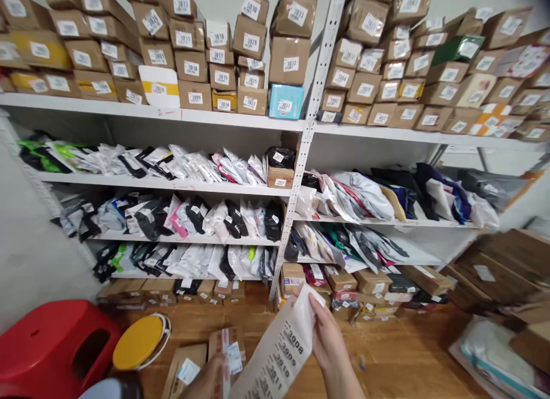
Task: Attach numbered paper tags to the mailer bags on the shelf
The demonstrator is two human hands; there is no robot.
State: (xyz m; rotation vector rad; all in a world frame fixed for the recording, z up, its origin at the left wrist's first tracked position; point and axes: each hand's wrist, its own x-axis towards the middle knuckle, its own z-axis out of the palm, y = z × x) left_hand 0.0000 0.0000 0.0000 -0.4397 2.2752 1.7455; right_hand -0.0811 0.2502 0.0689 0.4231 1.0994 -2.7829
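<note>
My right hand pinches the upper end of a long white strip of number labels, printed with numbers such as 3008, 3009, 3011. The strip hangs diagonally down to the bottom edge. My left hand shows only partly at the bottom edge, gripping a small brown parcel with a white label and red-white tape. Another flat brown parcel lies just left of it on the wooden floor.
White metal shelving faces me: numbered cardboard boxes on top, bagged soft parcels on the middle shelves, small boxes at floor level. A red plastic stool and a yellow round lid sit at lower left. Cartons pile at right.
</note>
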